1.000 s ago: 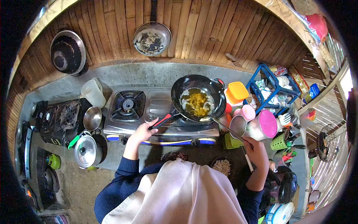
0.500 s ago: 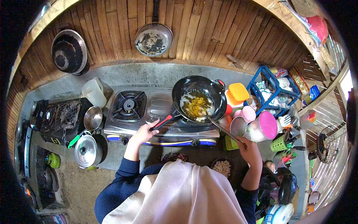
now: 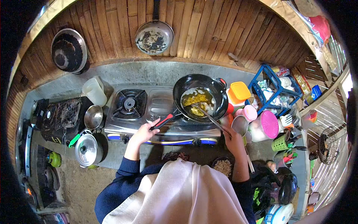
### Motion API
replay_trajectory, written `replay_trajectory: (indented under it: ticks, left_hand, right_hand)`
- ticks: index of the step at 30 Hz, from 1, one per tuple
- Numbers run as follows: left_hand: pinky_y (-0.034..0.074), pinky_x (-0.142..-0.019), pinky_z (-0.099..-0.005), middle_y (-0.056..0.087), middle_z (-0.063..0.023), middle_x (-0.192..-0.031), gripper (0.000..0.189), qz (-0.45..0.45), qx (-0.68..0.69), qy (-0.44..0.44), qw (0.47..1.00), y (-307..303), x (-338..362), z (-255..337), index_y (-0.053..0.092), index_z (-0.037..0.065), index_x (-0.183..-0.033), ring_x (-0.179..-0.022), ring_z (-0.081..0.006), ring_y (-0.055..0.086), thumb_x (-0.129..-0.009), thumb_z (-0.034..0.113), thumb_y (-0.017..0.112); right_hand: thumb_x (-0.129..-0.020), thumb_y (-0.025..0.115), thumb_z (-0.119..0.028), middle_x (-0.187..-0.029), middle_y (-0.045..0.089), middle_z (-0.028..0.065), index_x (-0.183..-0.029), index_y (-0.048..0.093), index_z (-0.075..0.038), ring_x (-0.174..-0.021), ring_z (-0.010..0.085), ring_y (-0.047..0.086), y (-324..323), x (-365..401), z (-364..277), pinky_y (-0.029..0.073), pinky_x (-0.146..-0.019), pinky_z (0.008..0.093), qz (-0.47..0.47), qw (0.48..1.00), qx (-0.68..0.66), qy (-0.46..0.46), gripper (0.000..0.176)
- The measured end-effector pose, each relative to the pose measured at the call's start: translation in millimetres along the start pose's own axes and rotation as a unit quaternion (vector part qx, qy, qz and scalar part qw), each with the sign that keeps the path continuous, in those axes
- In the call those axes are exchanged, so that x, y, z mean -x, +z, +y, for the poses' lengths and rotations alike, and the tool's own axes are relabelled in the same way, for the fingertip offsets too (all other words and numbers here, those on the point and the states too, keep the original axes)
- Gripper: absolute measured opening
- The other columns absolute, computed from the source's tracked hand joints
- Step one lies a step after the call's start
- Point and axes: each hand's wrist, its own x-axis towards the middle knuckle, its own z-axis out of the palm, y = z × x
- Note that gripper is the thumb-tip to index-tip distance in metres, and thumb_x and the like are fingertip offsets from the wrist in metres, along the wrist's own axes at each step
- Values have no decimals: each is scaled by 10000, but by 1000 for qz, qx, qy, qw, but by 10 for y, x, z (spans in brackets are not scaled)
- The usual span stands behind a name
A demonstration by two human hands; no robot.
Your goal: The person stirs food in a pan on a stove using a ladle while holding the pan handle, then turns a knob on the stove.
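A black wok [image 3: 190, 83] rests on the right burner of the silver gas stove [image 3: 159, 100]. Yellow food bits [image 3: 194, 98] lie in bubbling oil at its bottom. My left hand [image 3: 142, 133] is closed on the wok's black-and-red handle [image 3: 164, 121]. With my right hand [image 3: 234, 140] I grip a long metal spatula [image 3: 213, 120], its shaft slanting into the wok and its back end sticking out behind my hand. The spatula's tip is down among the yellow bits, so its shape is partly hidden.
Plastic tubs, including one with a pink lid [image 3: 268, 124], and a blue rack [image 3: 274, 87] crowd the right side. A lidded pot [image 3: 86, 150] and a steel bowl [image 3: 93, 117] stand left of the stove. A bowl of brownish food [image 3: 222, 167] sits near my right forearm.
My right hand has moved left with the spatula, bringing its tip from the wok's near edge deeper into the oil. The yellow bits are more gathered. My left hand stays on the handle.
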Motion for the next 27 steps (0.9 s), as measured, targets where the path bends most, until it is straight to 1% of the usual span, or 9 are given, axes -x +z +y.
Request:
replay_trajectory:
  ticks: [2, 3, 5, 12, 15, 18, 20, 24, 27]
  left_hand:
    - [369, -964, -294, 548, -169, -1239, 561, 2, 1, 3, 1000, 12, -10, -28, 420, 114, -1341, -1134, -204, 531, -823, 130, 633]
    - [369, -962, -293, 554, -168, -1232, 560, 4, 1, 8, 1000, 15, -14, -38, 420, 116, -1342, -1129, -199, 532, -824, 131, 634]
    - [370, -959, -291, 555, -167, -1230, 560, 6, -1, 13, 1000, 13, -12, -44, 421, 119, -1342, -1124, -198, 534, -825, 133, 635]
    - [374, -944, -279, 561, -158, -1227, 558, -3, -3, 1, 1000, 0, -22, -34, 421, 130, -1344, -1097, -171, 537, -829, 132, 636]
    - [374, -944, -277, 561, -158, -1227, 559, -8, 9, -9, 1000, -7, -22, -28, 420, 130, -1345, -1097, -159, 531, -829, 133, 637]
    - [375, -948, -279, 551, -159, -1240, 563, -4, 10, 5, 1000, -14, -14, -22, 419, 128, -1346, -1112, -170, 531, -827, 132, 638]
    - [374, -951, -282, 544, -157, -1249, 561, -5, 4, 7, 1000, -12, -16, -30, 418, 124, -1345, -1122, -176, 528, -828, 129, 636]
    - [371, -963, -288, 523, -150, -1272, 556, -3, 5, 18, 1000, -9, -20, -40, 419, 110, -1341, -1151, -190, 518, -827, 126, 632]
    - [365, -970, -289, 513, -149, -1282, 543, -3, 1, 18, 1000, -3, -26, -53, 426, 100, -1334, -1163, -189, 508, -831, 129, 629]
  right_hand:
    - [-859, 545, -120, -868, 621, 223, -1056, 605, -60, -811, 388, 617, 90, -67, 29, 485, -674, 427, -21, 998, 14, 65, 215]
    - [-859, 545, -120, -868, 621, 223, -1056, 605, -60, -811, 388, 617, 137, -102, 55, 485, -674, 427, -22, 998, 14, 65, 215]
    - [-865, 533, -117, -891, 625, 221, -1072, 594, -51, -820, 399, 608, 239, -169, 126, 488, -694, 431, 8, 1000, -6, 27, 225]
    - [-870, 525, -120, -944, 621, 214, -1074, 595, -63, -840, 412, 596, 446, -310, 337, 490, -719, 440, 59, 998, -3, -1, 223]
    - [-873, 524, -126, -919, 619, 229, -1081, 588, -48, -851, 412, 596, 385, -281, 300, 491, -722, 441, 62, 998, 5, 14, 232]
    - [-875, 525, -135, -897, 618, 240, -1071, 589, -42, -852, 415, 593, 250, -193, 232, 489, -715, 443, 43, 998, 6, 46, 227]
    - [-874, 529, -143, -883, 616, 245, -1041, 605, -46, -842, 420, 592, 97, -113, 125, 487, -704, 444, 10, 997, 24, 68, 208]
    - [-871, 531, -144, -887, 615, 248, -1015, 620, -42, -832, 421, 593, -136, 59, 23, 484, -699, 445, 5, 999, 8, 47, 198]
    - [-863, 539, -142, -874, 616, 250, -1030, 624, -46, -822, 417, 598, -277, 145, -32, 485, -699, 442, -16, 997, 57, 43, 211]
